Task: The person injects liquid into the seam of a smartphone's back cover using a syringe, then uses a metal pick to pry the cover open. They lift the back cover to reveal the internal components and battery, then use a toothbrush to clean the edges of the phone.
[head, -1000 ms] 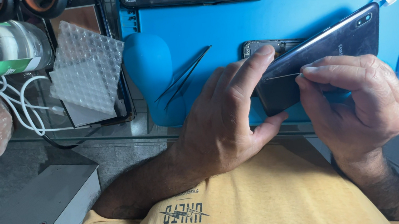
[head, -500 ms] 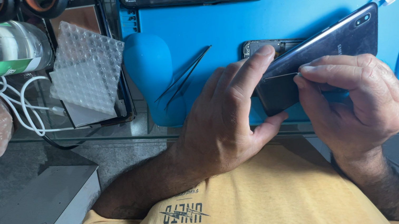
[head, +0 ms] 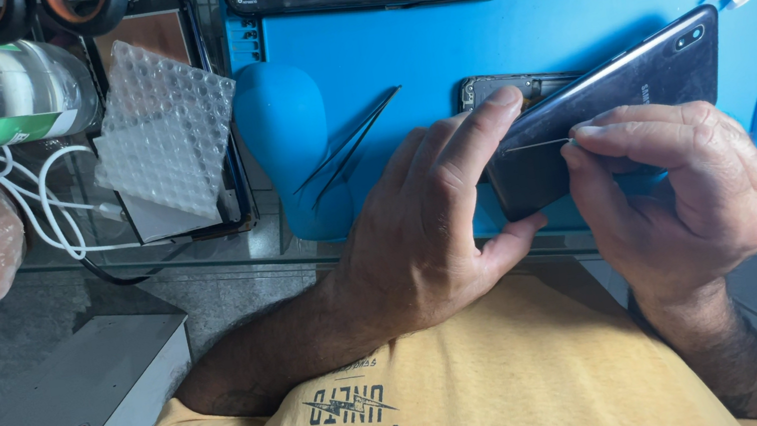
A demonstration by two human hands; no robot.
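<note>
the left hand (head: 423, 236) grips a dark phone (head: 605, 111) from below, thumb under its lower edge and forefinger stretched along its upper side, holding it tilted above the blue mat (head: 569, 10). the right hand (head: 680, 196) pinches a thin metal tool (head: 538, 145) between thumb and forefinger, its tip lying against the phone's side. both hands are clamped, close together, forearms angled in from the yellow shirt (head: 449, 404). the phone's lower part is hidden behind the fingers, and a part beneath it is hard to make out. tweezers (head: 353, 146) lie just left on the mat.
</note>
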